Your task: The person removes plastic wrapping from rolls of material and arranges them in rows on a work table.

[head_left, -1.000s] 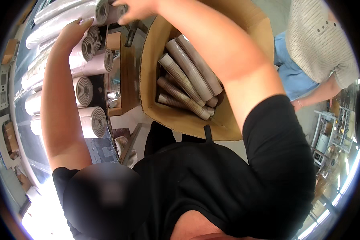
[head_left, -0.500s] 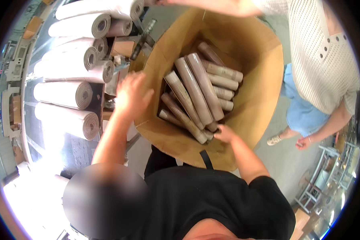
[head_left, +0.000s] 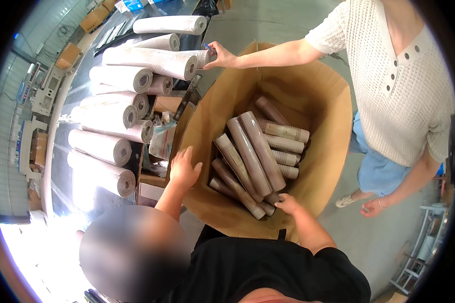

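A large brown cardboard box (head_left: 333, 101) stands before me, with several rolls in it, some plain glossy brown and some patterned. Two long glossy rolls, one of them a brown roll (head_left: 262, 151), lie on top of the pile, slanting toward me. At their near end my right hand (head_left: 289, 204) reaches inside, fingers closed on the end of a darker brown roll (head_left: 273, 197), mostly hidden beneath them. Over the box's left wall is my left hand (head_left: 185, 169), fingers apart, holding nothing; whether it touches the cardboard I cannot tell.
On a dark table (head_left: 60, 171) at the left lie several pale rolls (head_left: 101, 174). Across the box, another person (head_left: 389, 86) reaches a hand (head_left: 221, 56) holding a small blue item toward these rolls. An open carton (head_left: 162, 139) sits between table and box. A metal rack (head_left: 419, 247) stands at right.
The view has shifted, so box and table appear lower. My left hand has drawn back nearer the box wall. My right hand stays at the rolls' near end.
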{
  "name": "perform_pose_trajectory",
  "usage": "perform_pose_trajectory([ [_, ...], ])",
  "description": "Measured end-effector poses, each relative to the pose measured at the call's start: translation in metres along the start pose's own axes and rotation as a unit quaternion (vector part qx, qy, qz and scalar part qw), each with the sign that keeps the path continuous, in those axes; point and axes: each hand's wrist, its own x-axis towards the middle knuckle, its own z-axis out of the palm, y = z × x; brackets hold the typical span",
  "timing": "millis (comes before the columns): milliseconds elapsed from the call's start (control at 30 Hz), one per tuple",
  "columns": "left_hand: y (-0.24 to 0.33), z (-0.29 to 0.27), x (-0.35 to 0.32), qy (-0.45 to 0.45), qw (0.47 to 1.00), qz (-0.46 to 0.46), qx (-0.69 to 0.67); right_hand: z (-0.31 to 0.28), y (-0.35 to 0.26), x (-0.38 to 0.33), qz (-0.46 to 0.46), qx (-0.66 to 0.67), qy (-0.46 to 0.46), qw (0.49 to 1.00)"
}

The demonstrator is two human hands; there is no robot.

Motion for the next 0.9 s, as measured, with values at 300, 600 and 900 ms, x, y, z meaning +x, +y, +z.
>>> perform_pose_trajectory([
  [300,0.026,-0.12,0.225,0.126,0.868,0.251,0.408,0.031,-0.023,0.007,-0.004,-0.017,-0.007,1.0],
  [600,-0.009,-0.15,0.255,0.059,0.868,0.113,0.479,0.06,0.011,0.017,-0.007,0.018,0.015,1.0],
  [900,0.008,0.09,0.112,0.032,0.977,0.137,-0.162,0.033,-0.02,0.088,0.107,-0.044,-0.031,0.993],
])
